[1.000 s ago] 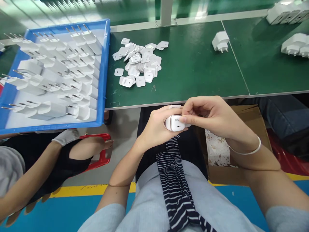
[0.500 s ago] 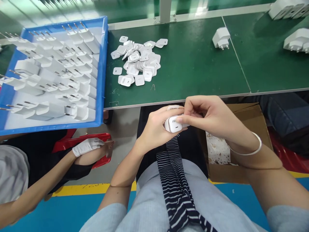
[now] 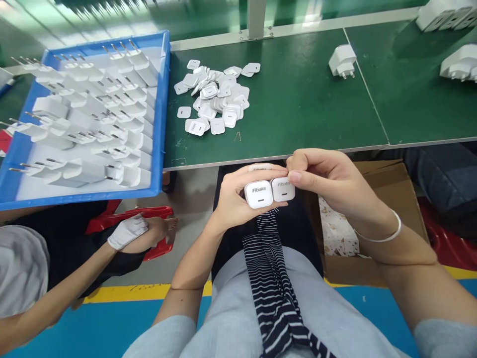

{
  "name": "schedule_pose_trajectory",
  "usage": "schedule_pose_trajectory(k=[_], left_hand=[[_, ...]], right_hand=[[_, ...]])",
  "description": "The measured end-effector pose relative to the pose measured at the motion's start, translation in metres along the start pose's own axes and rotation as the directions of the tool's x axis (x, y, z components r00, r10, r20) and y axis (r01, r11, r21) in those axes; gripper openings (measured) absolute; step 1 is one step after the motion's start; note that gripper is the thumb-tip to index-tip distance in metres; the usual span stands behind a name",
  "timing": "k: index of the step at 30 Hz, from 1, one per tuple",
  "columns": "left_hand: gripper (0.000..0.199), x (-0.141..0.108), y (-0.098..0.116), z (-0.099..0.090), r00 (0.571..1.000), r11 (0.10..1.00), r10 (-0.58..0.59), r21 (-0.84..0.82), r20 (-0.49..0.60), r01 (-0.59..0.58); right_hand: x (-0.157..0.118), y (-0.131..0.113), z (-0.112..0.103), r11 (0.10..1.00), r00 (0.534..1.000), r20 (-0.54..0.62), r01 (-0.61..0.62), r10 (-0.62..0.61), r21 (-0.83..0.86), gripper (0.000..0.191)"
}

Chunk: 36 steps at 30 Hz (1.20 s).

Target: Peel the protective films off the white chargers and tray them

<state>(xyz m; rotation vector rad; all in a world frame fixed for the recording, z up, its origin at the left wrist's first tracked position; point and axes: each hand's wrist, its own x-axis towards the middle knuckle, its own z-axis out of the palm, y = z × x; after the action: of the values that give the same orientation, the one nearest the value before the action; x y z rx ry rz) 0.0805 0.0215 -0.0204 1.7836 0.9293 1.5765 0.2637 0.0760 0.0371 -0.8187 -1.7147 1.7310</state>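
My left hand (image 3: 233, 199) is closed around a white charger (image 3: 258, 201), whose slotted end, printed "Fibaks", faces me. Another white printed end (image 3: 260, 167) shows between its fingers. Beside the first charger is a slightly greyer, white slotted piece (image 3: 283, 194) with the same print. I cannot tell if it is a thin face plate or a second charger's end. The thumb and forefinger of my right hand (image 3: 328, 174) are closed at its upper right corner. Both hands are just below the table's front edge, over my lap.
A blue tray (image 3: 159, 119) holds many white plug chargers, prongs up. Thin white slotted plates (image 3: 218, 126) lie heaped on the green table (image 3: 290, 109). More chargers (image 3: 342, 60) stand at the right. A cardboard box (image 3: 395, 199) is below; a co-worker's gloved hand (image 3: 128, 232) rests at left.
The printed end under my right thumb has turned more toward me. Two slotted faces now show side by side, where mostly one showed before. The right thumb has shifted slightly right and up.
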Motion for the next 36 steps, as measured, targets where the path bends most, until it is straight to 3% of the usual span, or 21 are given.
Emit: schedule_pose_trajectory(k=[6,14,22,30,36], left_hand=[[0.044,-0.001,0.002,0.000,1.000,0.999,-0.020,0.031,0.005,0.020],[0.032,-0.003,0.005,0.001,0.999,0.988,-0.036,0.149,0.023,0.032],[0.033,-0.012,0.003,0.005,0.997,0.948,0.025,0.318,-0.080,0.002],[0.034,-0.017,-0.007,0.000,0.986,0.976,-0.142,0.153,-0.083,0.154],[0.042,-0.028,-0.008,0.005,0.957,0.953,-0.244,0.145,-0.156,0.266]], right_hand=[[0.000,-0.003,0.001,0.999,0.999,-0.019,-0.032,0.031,-0.042,0.046],[0.001,-0.005,0.013,0.945,0.993,-0.094,0.031,-0.065,-0.325,0.058],[0.016,0.006,0.020,0.947,0.989,-0.087,0.090,-0.122,-0.307,0.060],[0.018,0.012,0.011,0.955,0.997,0.074,0.036,-0.015,-0.295,0.048],[0.014,0.021,0.015,0.921,0.999,0.038,0.043,-0.031,-0.387,0.043]])
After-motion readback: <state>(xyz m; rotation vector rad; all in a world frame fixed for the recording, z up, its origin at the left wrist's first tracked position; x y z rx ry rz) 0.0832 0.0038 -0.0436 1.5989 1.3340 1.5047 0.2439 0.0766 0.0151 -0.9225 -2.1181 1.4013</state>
